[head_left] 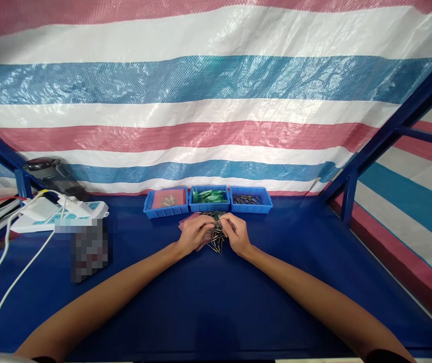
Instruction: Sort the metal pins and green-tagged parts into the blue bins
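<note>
Both of my hands meet above a pile of thin dark and gold metal bits (216, 246) on the blue table, just in front of three bins. My left hand (194, 234) is closed in a pinch beside pink plastic bags (185, 221), partly covering them. Opposite it, my right hand (236, 235) is also closed, thumb against forefinger. The fingertips almost touch each other. Between them is something small and thin, too small to name. Part of the pile is hidden behind the fingers.
Blue bins stand in a row: one with pink plastic (159, 198), one with green packets (210, 195), one with thin metal bits (247, 199). Leftward are a white power strip (93, 209) with cables, a dark bottle (55, 176) and a blurred-out object (90, 249). Blue frame posts (347, 199) flank the table.
</note>
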`<state>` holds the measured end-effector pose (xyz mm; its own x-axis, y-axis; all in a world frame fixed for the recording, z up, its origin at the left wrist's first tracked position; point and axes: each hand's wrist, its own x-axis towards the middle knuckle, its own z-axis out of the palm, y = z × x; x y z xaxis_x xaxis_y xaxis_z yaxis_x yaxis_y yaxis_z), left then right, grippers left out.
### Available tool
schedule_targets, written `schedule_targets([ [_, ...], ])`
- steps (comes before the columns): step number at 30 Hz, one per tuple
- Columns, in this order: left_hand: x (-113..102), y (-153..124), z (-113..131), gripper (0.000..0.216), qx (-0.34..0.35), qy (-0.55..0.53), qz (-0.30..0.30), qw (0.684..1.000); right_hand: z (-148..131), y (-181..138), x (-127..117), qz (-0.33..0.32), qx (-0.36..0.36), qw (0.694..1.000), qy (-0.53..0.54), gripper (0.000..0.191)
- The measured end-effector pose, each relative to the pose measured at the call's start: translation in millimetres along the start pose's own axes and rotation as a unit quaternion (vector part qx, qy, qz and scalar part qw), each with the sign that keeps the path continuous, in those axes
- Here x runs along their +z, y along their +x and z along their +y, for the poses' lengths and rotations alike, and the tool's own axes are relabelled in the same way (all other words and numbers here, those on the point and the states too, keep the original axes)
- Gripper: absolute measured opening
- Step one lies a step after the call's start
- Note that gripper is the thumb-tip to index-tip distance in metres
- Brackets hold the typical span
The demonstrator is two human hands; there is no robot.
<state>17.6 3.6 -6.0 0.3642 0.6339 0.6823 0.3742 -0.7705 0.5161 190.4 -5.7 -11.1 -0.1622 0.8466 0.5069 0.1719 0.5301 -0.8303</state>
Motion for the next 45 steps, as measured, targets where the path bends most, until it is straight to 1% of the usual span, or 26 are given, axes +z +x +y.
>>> schedule_targets([
  [9, -2, 2, 3, 0.024, 0.004, -0.015, 0.006, 1.0, 0, -1, 0, 0.006, 0.008, 1.0, 0.01, 0.028],
  [15, -3, 2, 5, 0.027, -0.01, -0.006, -0.007, 1.0, 1, -1, 0, 0.025, 0.019, 0.999, 0.01, 0.027],
  [20, -5, 2, 8, 0.023, -0.027, -0.01, -0.017, 0.999, 0, 0, 0, 0.039, 0.018, 0.999, 0.003, 0.027],
  [24, -3, 1, 8, 0.019, -0.037, -0.001, 0.002, 0.999, 0, -1, 0, 0.032, 0.017, 0.999, 0.001, 0.027],
  [29, -3, 3, 9, 0.018, -0.018, 0.004, 0.026, 1.0, 1, -1, 0, 0.033, 0.016, 0.999, 0.005, 0.025],
  [34, -4, 3, 8, 0.018, -0.003, -0.003, 0.029, 1.0, 1, -1, 0, 0.033, 0.012, 0.999, 0.004, 0.024],
  [45, -6, 4, 11, 0.019, -0.014, -0.026, 0.026, 0.999, 0, -1, 0, 0.03, 0.007, 0.999, 0.019, 0.024],
])
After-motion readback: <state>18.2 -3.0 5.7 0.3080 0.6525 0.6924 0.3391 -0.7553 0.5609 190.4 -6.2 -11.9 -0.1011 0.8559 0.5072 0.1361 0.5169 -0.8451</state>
